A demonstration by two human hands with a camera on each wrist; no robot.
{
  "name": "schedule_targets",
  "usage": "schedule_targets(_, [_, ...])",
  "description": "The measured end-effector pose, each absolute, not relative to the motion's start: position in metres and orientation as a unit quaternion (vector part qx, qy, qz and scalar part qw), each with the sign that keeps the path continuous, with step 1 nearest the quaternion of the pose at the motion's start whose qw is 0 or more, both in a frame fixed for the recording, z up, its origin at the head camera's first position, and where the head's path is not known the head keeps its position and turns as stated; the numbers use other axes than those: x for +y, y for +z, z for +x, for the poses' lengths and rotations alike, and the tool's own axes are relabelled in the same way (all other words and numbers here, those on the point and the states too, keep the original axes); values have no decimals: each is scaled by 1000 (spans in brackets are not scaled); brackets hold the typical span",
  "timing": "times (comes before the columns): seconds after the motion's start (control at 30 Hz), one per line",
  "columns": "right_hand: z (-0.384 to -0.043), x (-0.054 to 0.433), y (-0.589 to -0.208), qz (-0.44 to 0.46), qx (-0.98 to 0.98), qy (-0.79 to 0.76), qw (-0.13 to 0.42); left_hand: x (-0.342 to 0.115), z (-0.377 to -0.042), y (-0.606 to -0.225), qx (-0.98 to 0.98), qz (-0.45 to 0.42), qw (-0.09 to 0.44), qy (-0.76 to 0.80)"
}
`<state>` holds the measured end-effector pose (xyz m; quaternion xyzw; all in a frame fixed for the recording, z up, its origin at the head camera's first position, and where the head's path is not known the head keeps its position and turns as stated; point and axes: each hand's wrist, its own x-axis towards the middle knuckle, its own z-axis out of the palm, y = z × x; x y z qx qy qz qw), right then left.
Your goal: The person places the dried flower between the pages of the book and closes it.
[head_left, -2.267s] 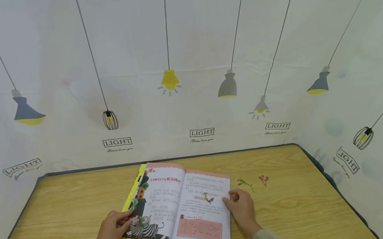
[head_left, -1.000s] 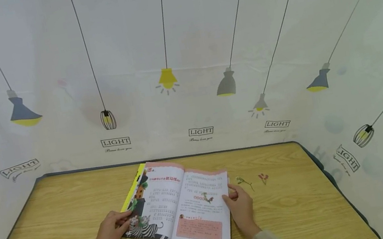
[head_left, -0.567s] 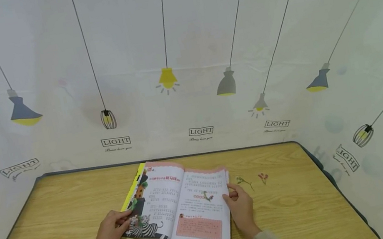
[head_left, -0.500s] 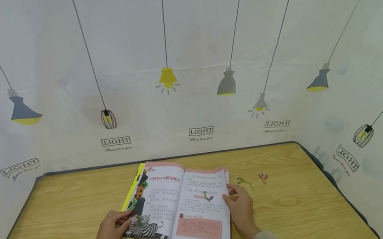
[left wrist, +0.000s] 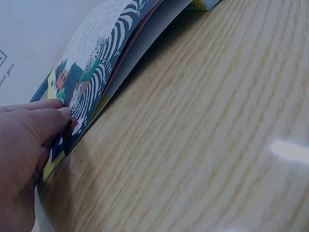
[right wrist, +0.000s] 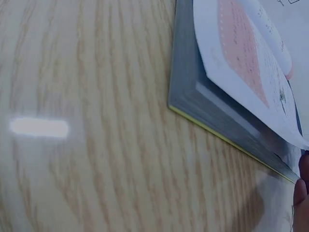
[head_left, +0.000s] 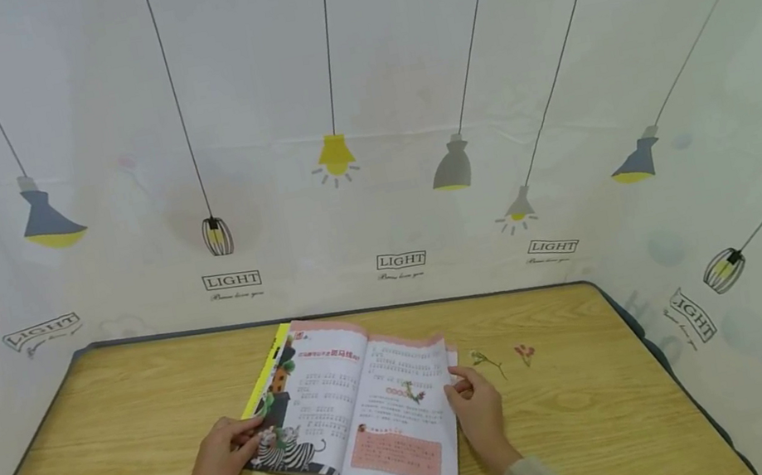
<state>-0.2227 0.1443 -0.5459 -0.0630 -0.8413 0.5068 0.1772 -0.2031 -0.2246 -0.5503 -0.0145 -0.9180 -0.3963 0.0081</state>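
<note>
An open book with printed pages lies at an angle on the wooden table. Zebras and a yellow edge show on its left page. My left hand holds the left edge, and in the left wrist view its fingertips lie on the zebra picture. My right hand pinches the outer edge of the right page, which has a pink text box and a small green-and-red sprig shape. That page is lifted off the page block in the right wrist view, where only the fingertips show.
To the right of the book lie a small green sprig and a reddish sprig, both flat on the table. A white cloth printed with lamps stands behind and at the sides.
The right page's outer edge has risen and shifted slightly left, uncovering a strip of the page beneath. The right hand has barely moved, and the left hand stays on the left edge.
</note>
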Motion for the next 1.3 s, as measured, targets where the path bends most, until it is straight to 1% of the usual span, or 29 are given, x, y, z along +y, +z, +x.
schedule_targets(0.2, [-223,148,-542,-61,-842,507,173,-226,-203,-551,-918,-16,11,-396])
schedule_targets(0.43, [-225,152,-532,-67,-842,514,152,-225,-202,-551,-917,-13,11,-399])
schedule_targets(0.67, [-228,155,-522,-61,-840,516,156,-225,-201,-549,-917,-7,0,-399])
schedule_targets(0.93, [-230,152,-512,-86,-822,547,136,-223,-201,-549,-918,-3,-4,-397])
schedule_targets(1.17, [-234,150,-497,-92,-808,567,131,-223,-201,-548,-917,-13,16,-399])
schedule_targets(1.3, [-235,147,-488,-83,-800,581,126,-223,-201,-548,-916,-12,16,-402])
